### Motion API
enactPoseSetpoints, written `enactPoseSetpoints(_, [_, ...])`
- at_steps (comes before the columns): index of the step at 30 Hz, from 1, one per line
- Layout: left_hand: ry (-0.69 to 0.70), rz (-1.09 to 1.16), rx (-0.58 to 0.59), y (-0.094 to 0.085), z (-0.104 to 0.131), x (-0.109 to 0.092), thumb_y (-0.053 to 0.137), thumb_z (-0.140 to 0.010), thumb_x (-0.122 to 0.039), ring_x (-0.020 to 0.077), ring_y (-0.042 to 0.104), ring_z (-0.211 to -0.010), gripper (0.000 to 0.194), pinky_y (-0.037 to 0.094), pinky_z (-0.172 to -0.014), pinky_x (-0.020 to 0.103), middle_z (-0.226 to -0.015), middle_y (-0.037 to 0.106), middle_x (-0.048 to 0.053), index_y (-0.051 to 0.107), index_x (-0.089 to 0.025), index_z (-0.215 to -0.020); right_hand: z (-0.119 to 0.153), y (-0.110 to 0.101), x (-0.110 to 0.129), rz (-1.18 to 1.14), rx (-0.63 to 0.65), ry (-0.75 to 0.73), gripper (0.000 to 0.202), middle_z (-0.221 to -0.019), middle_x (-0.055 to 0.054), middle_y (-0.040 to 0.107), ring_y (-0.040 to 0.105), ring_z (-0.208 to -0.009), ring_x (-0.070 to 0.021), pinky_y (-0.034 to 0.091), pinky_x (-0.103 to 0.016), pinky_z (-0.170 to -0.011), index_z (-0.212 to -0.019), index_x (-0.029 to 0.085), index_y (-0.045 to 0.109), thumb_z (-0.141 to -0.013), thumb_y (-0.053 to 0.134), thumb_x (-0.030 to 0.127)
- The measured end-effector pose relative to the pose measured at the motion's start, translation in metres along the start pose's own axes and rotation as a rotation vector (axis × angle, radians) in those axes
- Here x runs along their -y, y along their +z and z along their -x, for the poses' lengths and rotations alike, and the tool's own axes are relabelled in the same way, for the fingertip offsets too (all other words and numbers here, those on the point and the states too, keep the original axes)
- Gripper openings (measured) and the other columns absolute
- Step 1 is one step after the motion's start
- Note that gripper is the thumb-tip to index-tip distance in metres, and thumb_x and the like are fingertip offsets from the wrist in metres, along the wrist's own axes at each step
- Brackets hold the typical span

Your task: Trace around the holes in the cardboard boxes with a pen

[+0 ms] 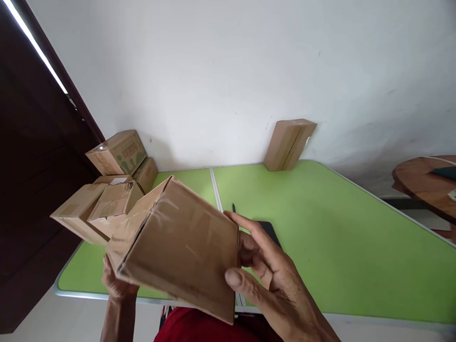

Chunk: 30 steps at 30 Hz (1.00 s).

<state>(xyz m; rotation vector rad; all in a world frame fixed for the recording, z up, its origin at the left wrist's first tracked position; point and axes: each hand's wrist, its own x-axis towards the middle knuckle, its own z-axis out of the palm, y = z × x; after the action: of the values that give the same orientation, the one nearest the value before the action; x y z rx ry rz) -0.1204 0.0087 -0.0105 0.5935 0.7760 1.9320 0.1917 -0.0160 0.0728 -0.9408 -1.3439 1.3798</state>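
A taped brown cardboard box (188, 247) is held up and tilted over the front edge of the green table, between my two hands. My left hand (119, 282) grips its lower left end, with most of the fingers hidden behind the cardboard. On the right end, my right hand (265, 275) clasps the box, thumb on the near face and index finger along the top edge. Partly behind that hand lies a flat black object (270, 232), and a dark pen-like stick (233, 208) shows just beyond the box.
Several cardboard boxes (121, 154) are stacked at the table's left end, beside a dark door (32, 156). Another box (289, 145) stands upright against the wall at the back. The green folding table (356, 247) has a metal rim. A round wooden table (423, 183) is at far right.
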Motion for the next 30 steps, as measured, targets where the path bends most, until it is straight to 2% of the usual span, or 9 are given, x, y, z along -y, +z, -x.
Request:
enactPoseSetpoints(2, [0.033, -0.008, -0.040, 0.009, -0.001, 0.005, 0.097, -0.058, -0.072, 0.0398, 0.072, -0.129, 0.078, 0.067, -0.091, 0.041, -0.125, 0.084, 0.004, 0.082, -0.034, -0.124, -0.001, 0.000, 0.001, -0.016, -0.002, -0.015, 0.116, -0.125, -0.011, 0.072, 0.072, -0.102, -0.0287, 0.061, -0.039, -0.085, -0.169, 0.034, 0.042, -0.074, 0.093, 0.075])
enactPoseSetpoints(3, [0.040, -0.019, -0.071, 0.012, -0.002, 0.006, 0.096, -0.057, -0.074, 0.0392, 0.074, -0.128, 0.078, 0.067, -0.088, 0.039, -0.122, 0.086, 0.003, 0.082, -0.034, -0.124, -0.002, 0.000, 0.002, -0.017, 0.005, -0.024, 0.126, -0.123, -0.011, 0.073, 0.071, -0.099, -0.0280, 0.060, -0.037, -0.081, -0.172, 0.032, 0.038, -0.069, 0.096, 0.075])
enactPoseSetpoints(7, [0.004, -0.033, -0.215, 0.019, -0.005, 0.006, 0.093, -0.064, -0.071, 0.0322, 0.080, -0.116, 0.070, 0.068, -0.082, 0.033, -0.116, 0.088, 0.003, 0.084, -0.031, -0.120, -0.005, 0.003, 0.003, -0.021, 0.055, -0.035, 0.136, -0.113, -0.009, 0.073, 0.071, -0.092, -0.0255, 0.056, -0.034, -0.073, -0.176, 0.029, 0.028, -0.069, 0.101, 0.067])
enactPoseSetpoints(9, [-0.015, -0.038, -0.279, 0.017, -0.007, 0.008, 0.087, -0.074, -0.069, 0.0297, 0.082, -0.111, 0.059, 0.068, -0.084, 0.033, -0.113, 0.088, 0.003, 0.084, -0.029, -0.118, -0.007, 0.005, 0.004, -0.022, 0.067, -0.035, 0.135, -0.111, -0.008, 0.073, 0.072, -0.094, -0.0259, 0.056, -0.033, -0.072, -0.176, 0.029, 0.028, -0.069, 0.103, 0.061])
enactPoseSetpoints(12, [-0.046, -0.068, -0.316, 0.011, -0.008, 0.013, 0.076, -0.089, -0.069, 0.0299, 0.082, -0.113, 0.054, 0.067, -0.098, 0.037, -0.107, 0.088, 0.003, 0.083, -0.027, -0.122, -0.011, 0.006, 0.003, 0.011, 0.061, -0.052, 0.123, -0.107, -0.005, 0.073, 0.072, -0.092, -0.0237, 0.059, -0.033, -0.076, -0.173, 0.031, 0.033, -0.074, 0.101, 0.051])
enactPoseSetpoints(16, [-0.045, -0.098, -0.248, 0.011, -0.004, 0.021, 0.077, -0.093, -0.065, 0.0314, 0.082, -0.116, 0.057, 0.062, -0.111, 0.042, -0.111, 0.088, 0.006, 0.079, -0.026, -0.135, -0.016, 0.003, -0.001, 0.113, -0.037, -0.085, 0.108, -0.101, -0.004, 0.074, 0.070, -0.083, -0.0206, 0.060, -0.032, -0.074, -0.168, 0.027, 0.043, -0.078, 0.098, 0.049])
enactPoseSetpoints(20, [-0.055, -0.113, -0.276, 0.018, 0.001, 0.024, 0.084, -0.089, -0.061, 0.0307, 0.084, -0.107, 0.059, 0.064, -0.108, 0.041, -0.106, 0.088, 0.007, 0.080, -0.022, -0.133, -0.015, -0.005, -0.006, 0.152, -0.125, -0.138, 0.104, -0.093, -0.001, 0.071, 0.069, -0.080, -0.0190, 0.060, -0.027, -0.068, -0.161, 0.026, 0.053, -0.073, 0.102, 0.049])
enactPoseSetpoints(27, [-0.140, -0.083, -0.211, 0.026, 0.006, 0.017, 0.081, -0.092, -0.062, 0.0342, 0.084, -0.113, 0.059, 0.067, -0.103, 0.043, -0.104, 0.089, 0.008, 0.078, -0.022, -0.136, -0.007, -0.009, 0.000, 0.210, -0.121, -0.195, 0.073, -0.090, 0.000, 0.063, 0.066, -0.080, -0.0183, 0.059, -0.028, -0.069, -0.152, 0.036, 0.066, -0.086, 0.094, 0.052])
enactPoseSetpoints(30, [-0.226, -0.064, -0.185, 0.030, 0.010, 0.013, 0.078, -0.096, -0.055, 0.0337, 0.084, -0.110, 0.050, 0.069, -0.100, 0.043, -0.102, 0.088, 0.008, 0.078, -0.021, -0.134, -0.007, -0.010, 0.001, 0.286, -0.191, -0.229, 0.067, -0.099, -0.002, 0.064, 0.064, -0.083, -0.0203, 0.059, -0.033, -0.075, -0.148, 0.041, 0.069, -0.088, 0.090, 0.060])
